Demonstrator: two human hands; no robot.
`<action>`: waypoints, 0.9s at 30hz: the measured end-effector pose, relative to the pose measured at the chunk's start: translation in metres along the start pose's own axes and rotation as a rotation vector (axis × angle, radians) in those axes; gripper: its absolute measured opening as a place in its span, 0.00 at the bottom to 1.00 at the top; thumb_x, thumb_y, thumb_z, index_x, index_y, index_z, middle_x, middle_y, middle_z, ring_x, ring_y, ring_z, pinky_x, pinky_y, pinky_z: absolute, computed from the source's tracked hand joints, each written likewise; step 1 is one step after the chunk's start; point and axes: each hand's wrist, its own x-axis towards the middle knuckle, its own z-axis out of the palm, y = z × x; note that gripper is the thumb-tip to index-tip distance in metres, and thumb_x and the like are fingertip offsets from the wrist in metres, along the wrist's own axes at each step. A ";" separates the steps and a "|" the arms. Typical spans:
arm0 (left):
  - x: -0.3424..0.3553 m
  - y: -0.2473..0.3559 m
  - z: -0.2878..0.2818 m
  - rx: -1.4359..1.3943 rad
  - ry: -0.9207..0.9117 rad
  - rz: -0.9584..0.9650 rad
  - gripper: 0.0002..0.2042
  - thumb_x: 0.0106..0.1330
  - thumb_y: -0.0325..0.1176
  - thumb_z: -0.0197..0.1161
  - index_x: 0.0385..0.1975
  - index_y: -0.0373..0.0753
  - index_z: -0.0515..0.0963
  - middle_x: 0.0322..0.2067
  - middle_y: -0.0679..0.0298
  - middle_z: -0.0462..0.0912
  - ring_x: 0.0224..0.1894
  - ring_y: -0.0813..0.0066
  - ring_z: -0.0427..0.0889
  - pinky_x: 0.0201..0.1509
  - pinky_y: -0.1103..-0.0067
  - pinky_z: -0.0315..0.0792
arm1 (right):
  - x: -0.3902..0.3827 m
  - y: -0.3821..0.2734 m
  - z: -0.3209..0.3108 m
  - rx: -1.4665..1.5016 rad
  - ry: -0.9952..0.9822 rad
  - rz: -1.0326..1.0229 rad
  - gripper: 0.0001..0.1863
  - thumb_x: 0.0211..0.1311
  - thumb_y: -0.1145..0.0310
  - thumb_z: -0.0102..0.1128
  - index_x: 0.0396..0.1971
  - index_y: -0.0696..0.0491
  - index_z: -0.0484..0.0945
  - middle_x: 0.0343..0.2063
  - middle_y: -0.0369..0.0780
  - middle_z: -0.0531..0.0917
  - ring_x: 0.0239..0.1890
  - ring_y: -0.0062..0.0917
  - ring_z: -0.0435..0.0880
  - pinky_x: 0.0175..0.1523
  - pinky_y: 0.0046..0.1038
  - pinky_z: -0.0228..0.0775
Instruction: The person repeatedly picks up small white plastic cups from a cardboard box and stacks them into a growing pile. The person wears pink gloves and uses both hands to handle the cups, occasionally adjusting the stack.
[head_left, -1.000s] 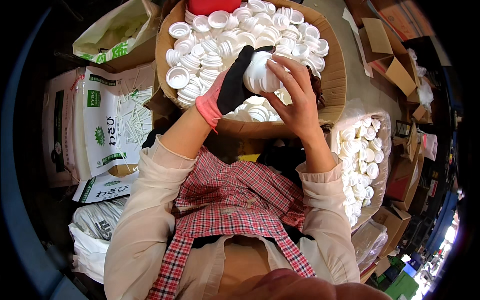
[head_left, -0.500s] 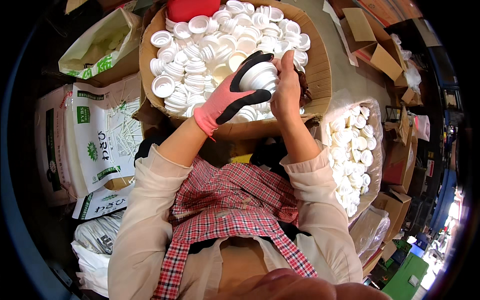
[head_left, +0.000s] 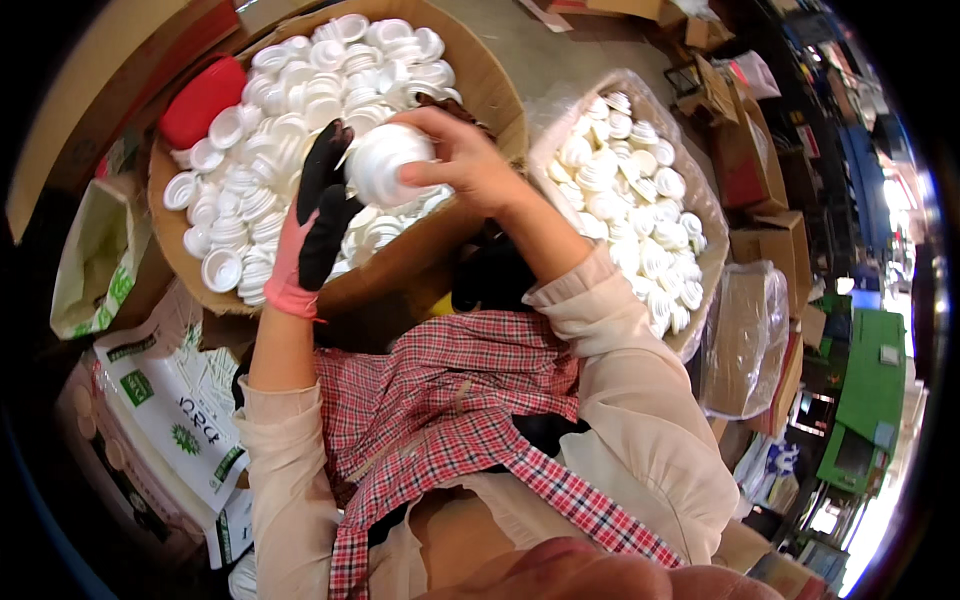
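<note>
My right hand [head_left: 468, 168], bare, grips a round white ridged plastic cap [head_left: 390, 165] by its right side, thumb in front and fingers over the top. At the cap's left edge is my left hand [head_left: 312, 222], in a pink glove with black-coated fingers. Its fingers and thumb are stretched out and apart; whether they touch the cap I cannot tell. Both hands are above a large cardboard box [head_left: 495, 85] heaped with similar white caps [head_left: 240, 205], some stacked. Something dark brown shows behind my right hand.
A plastic-lined box [head_left: 708, 285] at the right holds many off-white caps [head_left: 645, 215]. A red object [head_left: 203, 103] lies on the big box's left side. An open white-green bag [head_left: 85, 260] and a printed bag [head_left: 165, 400] with thin white sticks stand left. Cartons [head_left: 745, 330] line the right.
The view has swung right, so the boxes appear farther left. My left hand has loosened from the cap and its fingers have straightened. The right hand now grips the cap.
</note>
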 end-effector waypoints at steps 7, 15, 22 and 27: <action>0.014 -0.005 -0.017 0.737 -0.147 0.094 0.23 0.72 0.29 0.45 0.65 0.32 0.56 0.63 0.52 0.63 0.65 0.60 0.65 0.65 0.65 0.68 | -0.162 0.066 -0.275 -0.802 0.942 0.435 0.32 0.46 0.64 0.76 0.50 0.63 0.75 0.41 0.43 0.82 0.42 0.26 0.81 0.46 0.26 0.72; 0.011 -0.020 -0.037 0.399 -0.058 -0.091 0.21 0.71 0.27 0.45 0.63 0.31 0.59 0.61 0.52 0.66 0.63 0.59 0.68 0.63 0.67 0.70 | -0.185 0.139 -0.293 -1.175 0.885 0.698 0.41 0.41 0.46 0.75 0.51 0.61 0.75 0.45 0.51 0.81 0.48 0.39 0.80 0.53 0.36 0.71; 0.013 -0.012 -0.065 -0.051 0.370 -0.107 0.18 0.73 0.37 0.47 0.57 0.33 0.68 0.55 0.56 0.73 0.58 0.61 0.74 0.60 0.67 0.71 | -0.045 0.062 -0.167 -1.010 0.476 -0.019 0.17 0.55 0.65 0.65 0.42 0.59 0.80 0.39 0.46 0.83 0.39 0.34 0.83 0.45 0.30 0.74; 0.009 0.002 -0.068 -0.084 0.374 -0.055 0.17 0.71 0.33 0.48 0.56 0.32 0.68 0.52 0.55 0.75 0.56 0.62 0.76 0.57 0.69 0.74 | 0.055 0.091 -0.025 -0.859 -0.199 0.337 0.17 0.60 0.63 0.61 0.43 0.60 0.79 0.31 0.43 0.84 0.26 0.25 0.83 0.31 0.26 0.76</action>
